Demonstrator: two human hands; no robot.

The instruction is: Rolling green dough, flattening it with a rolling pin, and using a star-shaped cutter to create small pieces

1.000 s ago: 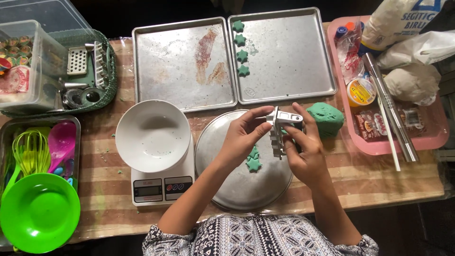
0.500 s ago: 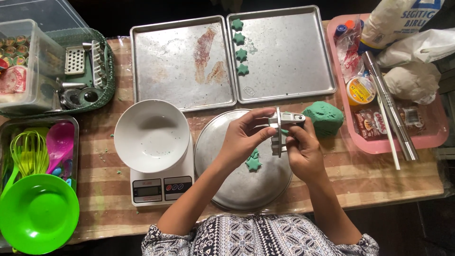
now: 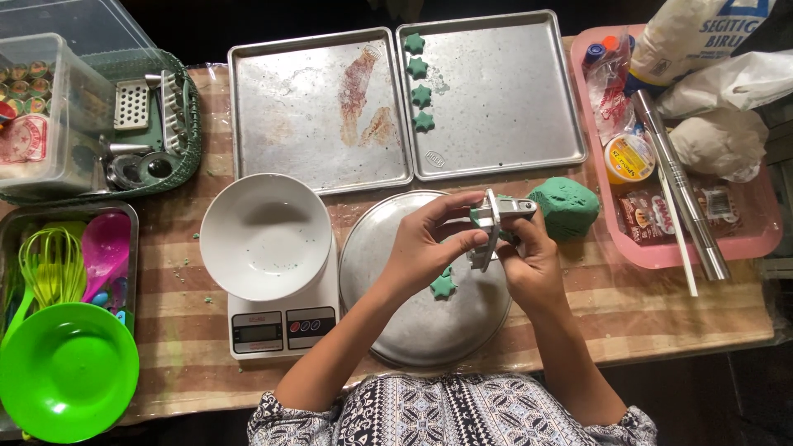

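Both hands hold a small metal cookie press (image 3: 498,221) above a round metal plate (image 3: 413,330). My left hand (image 3: 425,244) grips its left side with fingers curled over the top. My right hand (image 3: 529,260) holds it from below and the right. One green star-shaped dough piece (image 3: 443,285) lies on the plate under my hands. A lump of green dough (image 3: 566,206) sits on the table just right of the press. Several green stars (image 3: 421,83) lie in a column on the right baking tray (image 3: 512,99).
An empty baking tray (image 3: 314,111) lies at the back left. A white bowl (image 3: 264,235) sits on a kitchen scale (image 3: 281,330). A pink tray (image 3: 661,248) with packets and metal tubes is right. Green plate (image 3: 66,372), utensil tub (image 3: 58,256) and basket (image 3: 157,157) are left.
The hands and press have shifted slightly; the press has turned a little in my grip. The star on the plate has not moved.
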